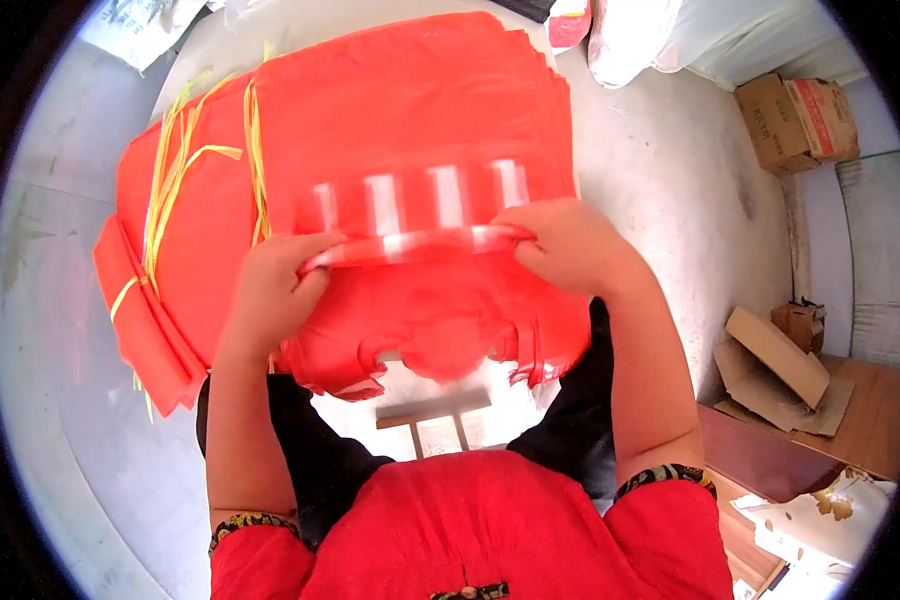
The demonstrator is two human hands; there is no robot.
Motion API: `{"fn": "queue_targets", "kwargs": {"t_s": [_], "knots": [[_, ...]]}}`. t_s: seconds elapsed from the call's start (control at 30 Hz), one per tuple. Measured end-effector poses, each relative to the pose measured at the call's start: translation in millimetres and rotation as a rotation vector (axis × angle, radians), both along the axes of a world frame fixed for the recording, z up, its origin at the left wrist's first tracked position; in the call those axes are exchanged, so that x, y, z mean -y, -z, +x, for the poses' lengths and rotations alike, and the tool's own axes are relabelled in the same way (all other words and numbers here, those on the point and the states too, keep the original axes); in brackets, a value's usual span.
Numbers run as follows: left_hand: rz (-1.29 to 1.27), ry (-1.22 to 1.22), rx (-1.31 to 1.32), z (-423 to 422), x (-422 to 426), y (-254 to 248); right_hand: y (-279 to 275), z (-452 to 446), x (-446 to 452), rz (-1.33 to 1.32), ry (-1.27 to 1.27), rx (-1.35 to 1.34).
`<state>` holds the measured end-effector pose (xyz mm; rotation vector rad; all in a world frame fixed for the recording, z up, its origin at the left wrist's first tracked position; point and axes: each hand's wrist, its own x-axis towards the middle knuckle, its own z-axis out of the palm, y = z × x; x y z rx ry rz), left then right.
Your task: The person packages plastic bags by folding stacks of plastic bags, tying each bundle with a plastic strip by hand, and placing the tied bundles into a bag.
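A broad stack of red plastic bags (400,90) lies in front of me, its sheets fanned out at the right edge. Above its near part, a red bag with white stripes (430,243) is pulled into a narrow band between my hands, slightly blurred. My left hand (282,290) is closed round the band's left end. At the right end, the fingers of my right hand (570,243) are closed on the same band. Yellow plastic ties (255,150) lie across the stack's left side. A folded red bundle (145,310), tied with yellow, sits at the far left.
A cardboard box (798,122) stands at the upper right. Lower down, flattened cardboard (775,375) rests on a brown wooden surface (875,420). White plastic sacks (635,40) are at the back. Below the stack's near edge, a stool-like frame (435,412) shows between my legs.
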<state>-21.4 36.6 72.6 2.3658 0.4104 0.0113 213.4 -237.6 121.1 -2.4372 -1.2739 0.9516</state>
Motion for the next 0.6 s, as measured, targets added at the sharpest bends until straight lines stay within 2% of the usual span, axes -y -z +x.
{"fn": "queue_targets", "kwargs": {"t_s": [0.07,0.1,0.13,0.17,0.23,0.27,0.37,0.4,0.6], "knots": [[-0.388,-0.332,-0.088,-2,1,-1,-15,4,-9,0.009,0.157,0.192],[-0.233,-0.372,0.131,1,-2,5,-17,5,-12,0.013,0.235,0.287],[-0.075,-0.406,0.348,7,-7,15,-15,5,-12,0.126,0.178,0.554],[0.089,-0.433,0.565,11,-10,20,-8,6,-11,0.305,0.181,0.538],[0.248,-0.281,0.511,13,-3,7,21,9,-8,0.669,0.182,0.505],[0.277,-0.197,0.462,14,8,4,33,13,-10,0.477,0.084,0.307],[0.431,0.144,0.306,26,37,3,54,-16,-24,0.512,-0.392,0.576],[0.490,0.276,0.250,29,43,6,62,-23,-28,0.499,-0.396,0.560],[0.494,0.216,0.139,31,41,18,74,-15,-28,0.497,-0.349,0.441]]}}
